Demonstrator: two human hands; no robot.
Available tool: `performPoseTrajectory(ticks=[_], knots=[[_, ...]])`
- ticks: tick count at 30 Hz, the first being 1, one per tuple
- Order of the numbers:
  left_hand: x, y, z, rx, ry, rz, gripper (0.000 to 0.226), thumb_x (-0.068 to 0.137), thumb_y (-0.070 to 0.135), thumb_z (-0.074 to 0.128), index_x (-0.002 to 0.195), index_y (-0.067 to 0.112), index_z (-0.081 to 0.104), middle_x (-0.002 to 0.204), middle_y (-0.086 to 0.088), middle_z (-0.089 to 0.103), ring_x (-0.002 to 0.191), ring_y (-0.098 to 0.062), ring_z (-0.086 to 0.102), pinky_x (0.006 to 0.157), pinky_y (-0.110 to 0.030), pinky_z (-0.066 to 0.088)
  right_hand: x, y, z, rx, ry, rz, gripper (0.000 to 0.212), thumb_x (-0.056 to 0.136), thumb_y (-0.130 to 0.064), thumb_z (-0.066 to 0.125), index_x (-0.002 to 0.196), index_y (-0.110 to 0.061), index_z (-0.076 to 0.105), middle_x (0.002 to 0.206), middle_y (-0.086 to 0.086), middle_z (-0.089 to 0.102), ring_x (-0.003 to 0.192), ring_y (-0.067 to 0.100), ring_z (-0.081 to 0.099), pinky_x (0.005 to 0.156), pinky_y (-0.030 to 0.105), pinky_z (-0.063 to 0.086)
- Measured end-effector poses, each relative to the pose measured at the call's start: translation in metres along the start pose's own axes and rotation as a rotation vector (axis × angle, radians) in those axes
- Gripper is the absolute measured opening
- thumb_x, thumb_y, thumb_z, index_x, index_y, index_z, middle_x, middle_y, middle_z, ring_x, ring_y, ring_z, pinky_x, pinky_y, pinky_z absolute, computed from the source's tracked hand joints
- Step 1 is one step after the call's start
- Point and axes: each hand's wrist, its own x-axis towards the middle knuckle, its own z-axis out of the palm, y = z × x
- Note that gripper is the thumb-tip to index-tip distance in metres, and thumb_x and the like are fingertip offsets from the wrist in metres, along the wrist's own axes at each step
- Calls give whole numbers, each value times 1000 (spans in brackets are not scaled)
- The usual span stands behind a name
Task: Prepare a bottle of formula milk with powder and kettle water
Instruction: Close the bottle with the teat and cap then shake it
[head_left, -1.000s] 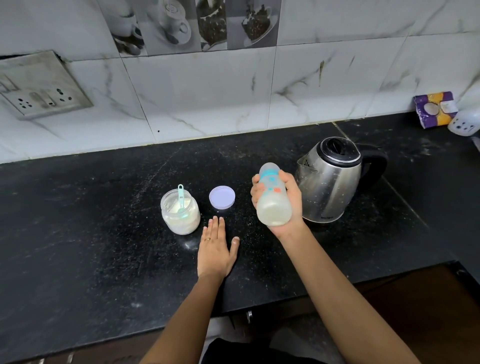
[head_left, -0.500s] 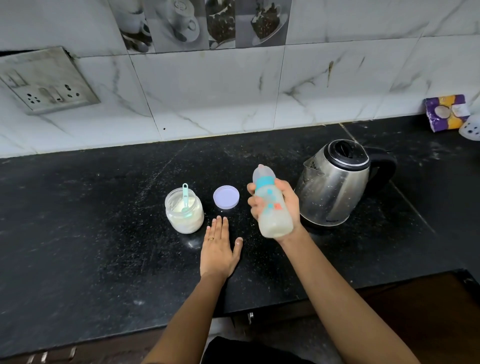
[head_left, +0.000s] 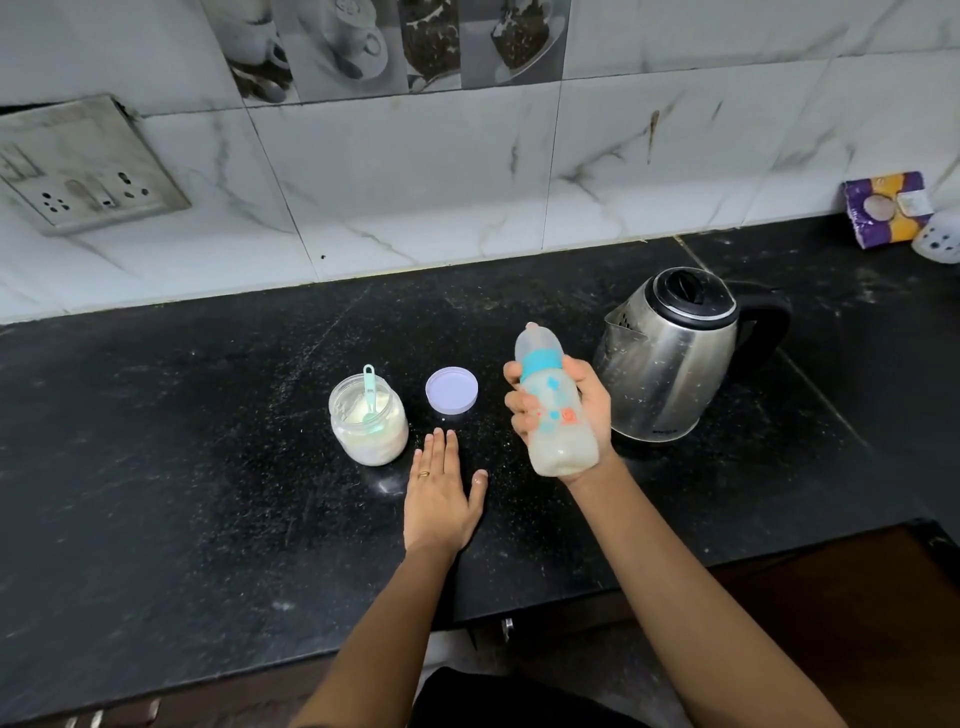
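My right hand (head_left: 589, 405) grips a capped baby bottle (head_left: 553, 410) with a blue collar, held above the counter and tilted with its top leaning away to the left; cloudy white milk fills its lower part. A steel kettle (head_left: 670, 358) with a black lid stands just right of it. My left hand (head_left: 441, 493) lies flat on the black counter (head_left: 182, 467), fingers together, holding nothing. An open glass jar of powder (head_left: 369, 421) with a pale blue scoop (head_left: 370, 389) standing in it sits left of that hand. The jar's lilac lid (head_left: 451, 389) lies between jar and bottle.
A marble-tiled wall (head_left: 415, 182) backs the counter, with a socket plate (head_left: 78, 166) at the left. A purple and yellow packet (head_left: 885, 208) and a white object (head_left: 940, 239) sit at the far right. The counter's front edge runs just below my forearms.
The bottle in my right hand has shifted its tilt from frame to frame, its top leaning further left and its base swinging. My left hand stays flat on the counter.
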Motion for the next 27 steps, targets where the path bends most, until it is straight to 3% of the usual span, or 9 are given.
performPoseTrajectory(ticks=[3,9,11,16,20,24,27], knots=[[0,0,-1,-8,4,-2,85,84,59,2,151,9,11,159,-9,10,147,-18,2,116,-26,-10,3,-1,-1,104,183,-122,46,60,-21,77,96,-3,55,85,11,61,61,20,62,60,27,57],[-1,-1,0,-11,1,-3,84,84,60,2,151,10,10,159,-9,10,147,-17,2,116,-26,-9,-2,-1,15,-80,-11,-41,54,61,-22,78,104,-3,52,92,10,57,57,18,55,48,27,50],[-1,-1,-1,-10,2,-4,84,84,60,2,151,10,11,159,-9,10,147,-17,2,116,-27,-9,0,0,15,-51,26,-81,61,56,-23,81,105,-3,52,93,10,56,59,20,57,51,29,52],[1,1,-2,-9,-3,-4,85,82,60,0,151,10,9,160,-8,8,147,-17,0,115,-26,-11,-7,1,20,-69,-64,-30,52,73,-27,64,114,0,49,102,14,53,72,24,59,65,34,53],[0,-1,-1,-12,-2,-5,85,83,60,2,151,10,10,159,-8,9,147,-17,1,116,-26,-10,-8,-3,26,43,-125,-41,62,70,-23,79,118,3,51,99,18,56,79,26,62,67,38,56],[0,-1,-1,-28,-1,-8,86,82,60,1,152,10,10,160,-8,9,147,-17,1,115,-25,-10,-1,-5,29,89,-145,-54,59,68,-23,74,120,-12,49,88,10,48,71,20,55,62,31,54],[0,-1,0,-29,-1,-7,86,82,60,1,151,10,10,159,-9,9,147,-17,1,116,-26,-10,-1,-2,22,162,-301,23,54,76,-24,66,125,-17,43,96,15,51,75,27,61,71,44,56]])
